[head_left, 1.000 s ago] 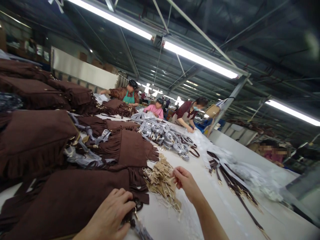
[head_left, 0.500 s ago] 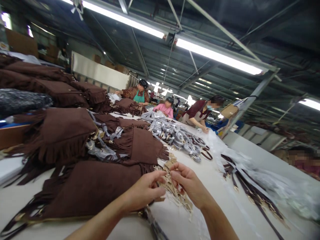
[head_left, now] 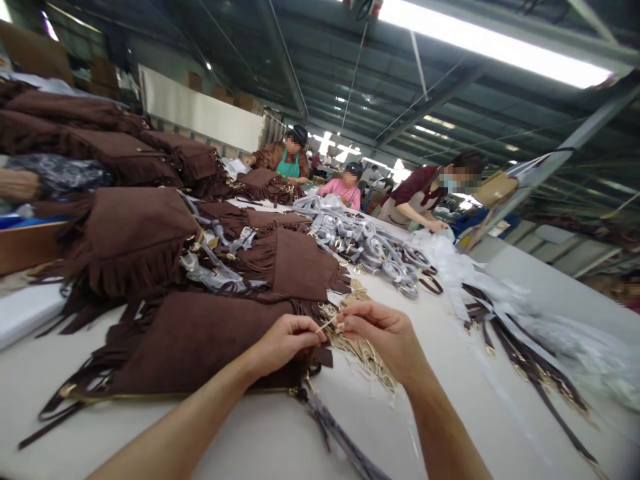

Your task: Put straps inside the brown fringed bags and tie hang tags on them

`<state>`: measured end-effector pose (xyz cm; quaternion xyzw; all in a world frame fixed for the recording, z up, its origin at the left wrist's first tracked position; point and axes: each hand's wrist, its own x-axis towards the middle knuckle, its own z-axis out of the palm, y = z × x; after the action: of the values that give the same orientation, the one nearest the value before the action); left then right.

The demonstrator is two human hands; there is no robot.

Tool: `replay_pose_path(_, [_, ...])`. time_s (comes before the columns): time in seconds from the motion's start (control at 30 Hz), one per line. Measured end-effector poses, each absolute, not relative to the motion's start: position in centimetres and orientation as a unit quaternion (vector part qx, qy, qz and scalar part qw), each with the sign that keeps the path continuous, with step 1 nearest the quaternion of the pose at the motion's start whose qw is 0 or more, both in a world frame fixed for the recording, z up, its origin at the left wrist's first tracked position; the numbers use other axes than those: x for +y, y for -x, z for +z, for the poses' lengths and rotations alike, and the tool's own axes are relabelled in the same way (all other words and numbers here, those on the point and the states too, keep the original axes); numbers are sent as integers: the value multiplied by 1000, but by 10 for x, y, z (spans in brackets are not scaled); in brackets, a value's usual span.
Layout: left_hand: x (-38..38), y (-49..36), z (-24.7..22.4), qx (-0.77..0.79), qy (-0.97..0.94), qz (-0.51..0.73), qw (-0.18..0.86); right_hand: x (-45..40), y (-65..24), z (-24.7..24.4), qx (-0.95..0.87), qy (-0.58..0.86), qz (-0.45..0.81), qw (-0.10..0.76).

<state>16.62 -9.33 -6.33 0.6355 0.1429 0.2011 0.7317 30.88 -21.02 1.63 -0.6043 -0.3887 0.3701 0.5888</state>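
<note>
A thin cream string (head_left: 327, 324) stretches between my two hands, over the right end of a brown fringed bag (head_left: 200, 340). My left hand (head_left: 287, 343) is closed, with thumb and forefinger pinching one end of the string. The other end sits in the closed fingertips of my right hand (head_left: 383, 333). Beneath and behind the right hand lies a pile of tan tags with cream strings (head_left: 361, 353). The bag lies flat with its gold zip along the near edge. A wrapped strap (head_left: 340, 433) runs from its right corner towards me.
More brown fringed bags (head_left: 140, 223) are heaped at left and behind. Plastic-wrapped straps (head_left: 370, 243) lie mid-table, and dark straps (head_left: 530, 353) with clear plastic (head_left: 575, 360) at right. Several co-workers sit or stand beyond, one in a maroon top (head_left: 423, 187).
My hands have closed into pinches, and the string between them now shows taut. The view has tilted down and shifted left, so the scene sits higher and further right.
</note>
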Motion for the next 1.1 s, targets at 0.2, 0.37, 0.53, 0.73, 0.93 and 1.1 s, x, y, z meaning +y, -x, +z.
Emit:
replay_pose_path(0.2, [-84, -165, -76, 170, -650, 255, 695, -203, -314, 1, -446, 608, 221, 618])
replay_pose_path(0.37, [-88, -158, -73, 157, -782, 265, 542, -197, -330, -34, -309, 555, 314, 705])
replay_pose_path(0.53, [-101, -162, -61, 160, -759, 322, 543, -192, -335, -57, -296, 549, 323, 712])
replay_pose_path(0.73, [-120, -172, -58, 185, -737, 299, 578, -193, -318, -67, -371, 599, 264, 659])
replay_pose_path(0.93, [-118, -179, -65, 215, -614, 274, 708, -194, -308, -71, -434, 615, 193, 629])
replay_pose_path(1.1, [-113, -176, -66, 221, -552, 237, 768, -198, -312, -70, -509, 623, 123, 581])
